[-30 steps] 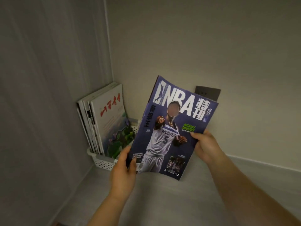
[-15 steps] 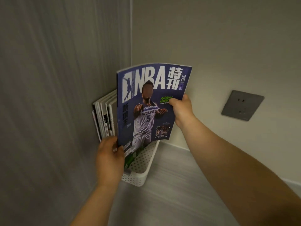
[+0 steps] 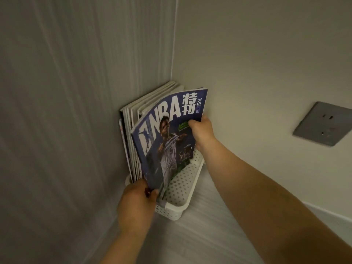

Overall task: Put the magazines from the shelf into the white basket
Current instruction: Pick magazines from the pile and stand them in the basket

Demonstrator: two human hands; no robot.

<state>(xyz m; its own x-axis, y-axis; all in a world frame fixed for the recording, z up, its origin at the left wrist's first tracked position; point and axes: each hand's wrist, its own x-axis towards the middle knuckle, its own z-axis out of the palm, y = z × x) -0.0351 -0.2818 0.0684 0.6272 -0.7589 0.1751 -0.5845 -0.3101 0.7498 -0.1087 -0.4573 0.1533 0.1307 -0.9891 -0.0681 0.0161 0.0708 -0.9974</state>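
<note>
A blue NBA magazine [image 3: 167, 134] stands tilted with its lower part inside the white perforated basket [image 3: 182, 189], which sits in the corner of the shelf. My left hand [image 3: 137, 204] grips the magazine's lower left corner. My right hand [image 3: 202, 130] holds its right edge near the top. Behind it, several other magazines [image 3: 131, 119] stand upright in the basket, leaning against the left wall.
A grey panelled wall [image 3: 76, 111] runs along the left and a plain back wall [image 3: 247, 63] meets it at the corner. A grey wall socket [image 3: 323, 124] is on the back wall at the right. The shelf surface [image 3: 200, 235] extends in front of the basket.
The NBA magazine has moved left and down into the basket, up against the standing magazines. Both hands have stayed on it and the view has shifted closer to the corner.
</note>
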